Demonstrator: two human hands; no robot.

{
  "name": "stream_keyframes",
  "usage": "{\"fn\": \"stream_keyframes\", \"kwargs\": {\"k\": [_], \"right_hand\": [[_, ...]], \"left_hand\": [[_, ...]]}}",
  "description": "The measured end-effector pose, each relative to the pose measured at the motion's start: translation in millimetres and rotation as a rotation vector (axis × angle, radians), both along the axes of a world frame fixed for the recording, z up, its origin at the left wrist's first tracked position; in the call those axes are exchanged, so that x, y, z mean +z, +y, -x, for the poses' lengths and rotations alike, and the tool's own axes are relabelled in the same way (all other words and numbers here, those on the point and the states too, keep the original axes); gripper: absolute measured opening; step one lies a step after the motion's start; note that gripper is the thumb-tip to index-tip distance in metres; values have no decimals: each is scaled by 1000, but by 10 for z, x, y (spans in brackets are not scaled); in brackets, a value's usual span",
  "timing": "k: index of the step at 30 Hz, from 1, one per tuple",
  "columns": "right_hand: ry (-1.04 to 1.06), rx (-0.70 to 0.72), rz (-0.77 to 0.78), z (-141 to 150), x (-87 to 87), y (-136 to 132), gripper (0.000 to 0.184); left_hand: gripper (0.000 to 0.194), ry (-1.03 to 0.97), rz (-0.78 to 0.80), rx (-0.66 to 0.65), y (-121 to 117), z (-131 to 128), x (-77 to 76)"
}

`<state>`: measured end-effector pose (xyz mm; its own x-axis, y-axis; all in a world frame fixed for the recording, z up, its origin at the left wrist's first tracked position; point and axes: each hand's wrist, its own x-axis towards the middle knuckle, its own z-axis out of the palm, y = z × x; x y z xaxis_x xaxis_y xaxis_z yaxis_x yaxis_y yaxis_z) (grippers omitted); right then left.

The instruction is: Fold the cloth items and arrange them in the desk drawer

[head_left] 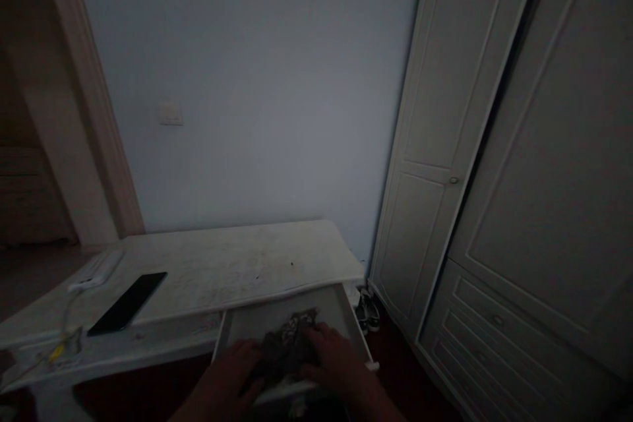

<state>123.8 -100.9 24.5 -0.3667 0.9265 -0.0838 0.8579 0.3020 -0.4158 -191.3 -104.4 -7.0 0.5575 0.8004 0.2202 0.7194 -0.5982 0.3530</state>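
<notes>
A dark, crumpled cloth point(289, 346) with a lighter pattern lies bunched in the pulled-out drawer point(244, 324) of a white desk. My left hand point(235, 369) is at its left side, thumb and fingers bent against the fabric. From the other side my right hand point(333, 356) grips it, with the fingers on top and the thumb toward the drawer's front. The picture is dim, so the cloth's exact kind cannot be made out.
A black phone point(128, 303) lies on the worn desktop point(237, 257), near a white box-like device point(96, 269) and a cable with a yellow part point(57, 353). A wardrobe point(425, 145) stands at right, with dark shoes point(366, 311) beside it on the floor.
</notes>
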Motion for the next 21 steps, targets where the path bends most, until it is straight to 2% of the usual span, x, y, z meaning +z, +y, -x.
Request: {"fn": "stream_keyframes", "kwargs": {"k": [2,4,7,10,13,16,21], "right_hand": [[-1,113,125,234,6,182,90],[0,216,143,471,-71,364,96],[31,390,17,838,-292,587,93],[2,531,-118,1223,-536,742,86],[-118,424,-168,1584,-716,828,77],[-148,335,-187,1817,-814,836,72],[-124,329,-243,1799,-843,854,66]], "left_hand": [[32,3,-127,51,-4,80,-126],[33,-20,-263,76,1,106,-264],[44,-67,-454,121,14,91,-426],[50,-77,-545,143,17,70,-470],[52,-59,-652,150,0,62,-421],[54,-36,-627,138,-28,51,-345],[57,-83,-552,120,-70,34,-280]]}}
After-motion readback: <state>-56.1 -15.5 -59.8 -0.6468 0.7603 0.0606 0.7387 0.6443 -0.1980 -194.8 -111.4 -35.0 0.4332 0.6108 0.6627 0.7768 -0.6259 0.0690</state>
